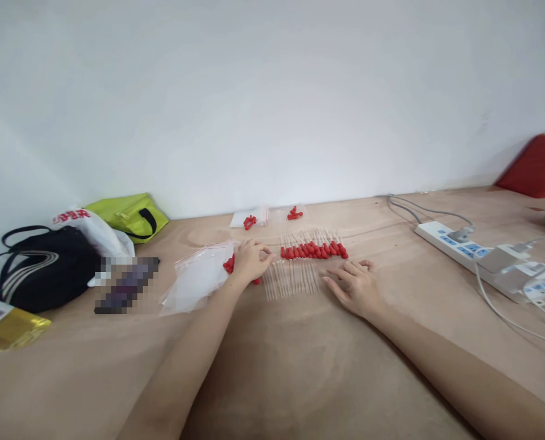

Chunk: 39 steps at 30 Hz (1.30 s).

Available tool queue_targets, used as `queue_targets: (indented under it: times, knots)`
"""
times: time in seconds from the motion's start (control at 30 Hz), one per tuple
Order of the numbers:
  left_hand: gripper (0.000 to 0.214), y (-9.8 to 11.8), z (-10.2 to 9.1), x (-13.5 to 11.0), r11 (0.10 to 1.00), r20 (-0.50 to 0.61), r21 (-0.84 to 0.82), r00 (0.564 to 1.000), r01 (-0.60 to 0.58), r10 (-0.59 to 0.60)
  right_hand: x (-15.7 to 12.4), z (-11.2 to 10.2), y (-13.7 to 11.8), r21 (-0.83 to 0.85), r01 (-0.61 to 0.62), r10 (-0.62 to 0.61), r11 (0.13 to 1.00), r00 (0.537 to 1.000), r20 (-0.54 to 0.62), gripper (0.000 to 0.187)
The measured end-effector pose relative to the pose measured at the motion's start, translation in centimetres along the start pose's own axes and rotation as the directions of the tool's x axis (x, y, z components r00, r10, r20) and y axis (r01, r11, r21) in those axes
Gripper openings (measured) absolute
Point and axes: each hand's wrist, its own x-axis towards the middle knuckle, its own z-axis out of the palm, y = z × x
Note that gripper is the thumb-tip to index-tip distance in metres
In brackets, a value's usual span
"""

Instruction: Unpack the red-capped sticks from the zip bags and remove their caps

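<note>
A row of clear droppers with red rubber bulbs (313, 250) lies on the wooden table (300, 366), their thin clear tubes (291, 278) pointing toward me. My left hand (250, 259) rests curled over a few red-bulbed droppers (229, 264) beside a clear plastic bag (198, 278); what its fingers pinch I cannot make out. My right hand (352, 284) lies on the table just right of the tubes, fingers loosely bent and apart, holding nothing.
Two small bags with red bulbs (249, 220) (294, 213) lie by the wall. A black bag (41, 266), white bag (96, 235), green pouch (128, 215) and gold box (7, 324) sit left. A power strip (469, 250) with cables and a red box (536, 168) are right.
</note>
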Motion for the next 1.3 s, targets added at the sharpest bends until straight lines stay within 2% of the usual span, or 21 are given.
queue_targets:
  times: [0.07, 0.17, 0.37, 0.5, 0.63, 0.77, 0.83, 0.9, 0.97, 1.03, 1.13, 1.3]
  knots:
    - [0.029, 1.4, 0.9, 1.2, 0.996, 0.118, 0.032, 0.990, 0.080, -0.083, 0.1, 0.1, 0.1, 0.008, -0.014, 0.014, 1.000, 1.000, -0.009, 0.023]
    - [0.043, 2.3, 2.3, 2.8, 0.978, 0.183, 0.068, 0.962, 0.195, -0.204, 0.3, 0.3, -0.2, 0.029, -0.011, 0.011, 1.000, 1.000, -0.004, 0.023]
    - [0.032, 2.6, 4.2, 4.8, 0.942, 0.223, 0.107, 0.915, 0.318, -0.335, 0.5, 0.5, -0.9, 0.028, -0.004, 0.004, 1.000, 1.000, 0.018, 0.021]
    - [0.027, 2.8, 3.5, 4.4, 0.947, 0.204, 0.097, 0.925, 0.307, -0.321, 0.4, 0.5, -0.7, 0.036, -0.014, 0.014, 0.999, 1.000, 0.020, 0.020]
    - [0.026, 2.6, 1.1, 1.1, 0.982, 0.126, 0.060, 0.975, 0.176, -0.183, 0.3, 0.7, -0.6, 0.053, -0.010, 0.011, 0.999, 1.000, -0.013, 0.020]
    - [0.015, 1.3, -0.2, -4.2, 0.997, 0.097, 0.012, 0.993, -0.070, 0.068, 0.5, 0.7, -1.2, 0.041, 0.010, -0.004, 0.999, 0.988, -0.152, 0.040]
    - [0.015, 0.6, 0.0, -6.6, 0.946, -0.041, 0.019, 0.945, -0.325, 0.326, 0.6, 0.7, -1.9, 0.039, 0.067, -0.059, 0.997, 0.982, -0.178, 0.049]
    - [0.016, 0.2, 0.4, -8.2, 0.891, -0.209, 0.036, 0.868, -0.453, 0.450, 0.8, 0.7, -2.7, 0.043, 0.164, -0.156, 0.985, 0.977, -0.144, 0.047]
    - [0.014, 0.3, 0.6, -9.0, 0.862, -0.323, 0.051, 0.809, -0.504, 0.491, 0.9, 0.9, -3.2, 0.048, 0.250, -0.245, 0.967, 0.965, -0.093, 0.038]
    - [0.013, 0.6, 0.7, -9.2, 0.848, -0.376, 0.054, 0.776, -0.527, 0.507, 0.9, 1.1, -3.6, 0.055, 0.300, -0.296, 0.952, 0.953, -0.067, 0.027]
    - [0.011, 1.0, 0.6, -8.9, 0.834, -0.401, 0.040, 0.755, -0.551, 0.518, 0.9, 1.5, -3.7, 0.059, 0.322, -0.318, 0.945, 0.946, -0.061, 0.018]
    - [0.014, 1.1, 0.6, -8.8, 0.827, -0.368, 0.059, 0.758, -0.558, 0.538, 1.0, 1.7, -3.8, 0.069, 0.326, -0.325, 0.943, 0.945, -0.032, 0.017]
